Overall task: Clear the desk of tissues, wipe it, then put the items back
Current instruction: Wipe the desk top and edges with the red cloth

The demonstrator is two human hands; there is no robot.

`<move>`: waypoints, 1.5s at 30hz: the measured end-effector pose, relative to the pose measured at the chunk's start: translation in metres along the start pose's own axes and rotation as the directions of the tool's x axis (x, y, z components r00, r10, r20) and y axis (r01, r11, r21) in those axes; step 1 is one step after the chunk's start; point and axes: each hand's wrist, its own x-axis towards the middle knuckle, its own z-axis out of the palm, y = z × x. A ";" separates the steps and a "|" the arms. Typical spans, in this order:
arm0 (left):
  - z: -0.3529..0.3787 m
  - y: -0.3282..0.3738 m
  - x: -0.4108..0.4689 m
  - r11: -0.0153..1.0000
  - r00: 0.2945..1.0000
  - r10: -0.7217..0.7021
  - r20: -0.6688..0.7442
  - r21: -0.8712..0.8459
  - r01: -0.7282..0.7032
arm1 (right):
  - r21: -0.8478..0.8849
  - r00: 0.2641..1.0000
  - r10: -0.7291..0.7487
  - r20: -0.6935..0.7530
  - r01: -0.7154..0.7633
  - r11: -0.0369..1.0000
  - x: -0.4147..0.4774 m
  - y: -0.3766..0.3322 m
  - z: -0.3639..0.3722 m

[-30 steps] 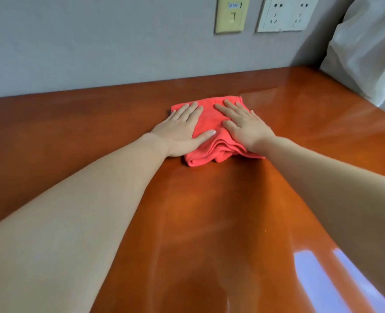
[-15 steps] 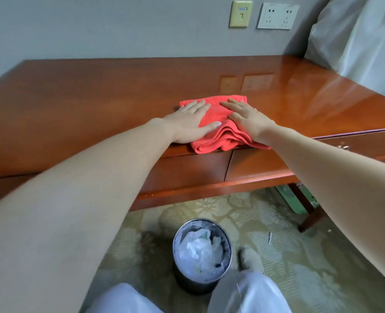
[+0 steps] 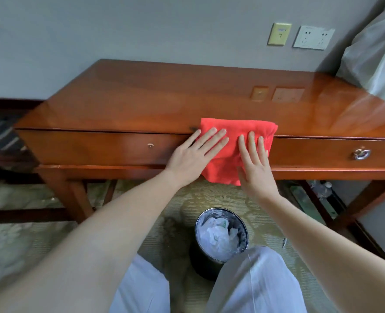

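On the head camera I've got the red cloth (image 3: 234, 136) draped over the near edge of the desk (image 3: 141, 102), part on top, part hanging down the drawer front. The left hand (image 3: 193, 159) lies flat on its left side, fingers straight and spread, gripping nothing. The right hand (image 3: 257, 170) presses the right side, fingers straight too. On the floor below, a dark bin (image 3: 200, 263) holds crumpled white tissues (image 3: 218, 236). A ring handle (image 3: 361, 154) sits on the right drawer.

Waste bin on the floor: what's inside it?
The waste bin holds crumpled white tissues with a bit of green among them. Whatever lies beneath them is covered, and a trouser leg hides the near rim.
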 end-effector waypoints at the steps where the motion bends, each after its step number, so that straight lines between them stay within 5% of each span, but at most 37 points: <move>1: 0.003 0.000 -0.009 1.000 1.000 0.021 -0.008 0.017 -0.021 | -0.013 1.000 -0.009 0.012 0.009 1.000 -0.006 0.001 0.009; 4: 0.028 0.010 -0.040 0.999 0.999 0.033 0.019 0.036 -0.034 | -0.047 0.996 -0.060 0.060 0.063 0.997 -0.021 0.004 0.026; 9: 0.051 0.040 -0.065 0.984 0.989 -0.129 0.078 -0.111 0.137 | -0.235 0.989 -0.130 -0.068 0.111 0.966 -0.023 -0.007 0.042; 19: 0.048 0.011 -0.094 0.980 0.981 -0.158 0.114 -0.107 0.170 | -0.184 0.992 0.035 -0.120 -0.057 0.981 -0.021 -0.047 0.071; 45: -0.003 -0.225 -0.335 0.908 0.893 -0.410 0.185 0.175 0.381 | -0.167 0.857 -0.458 -0.234 0.429 0.888 0.059 -0.343 0.203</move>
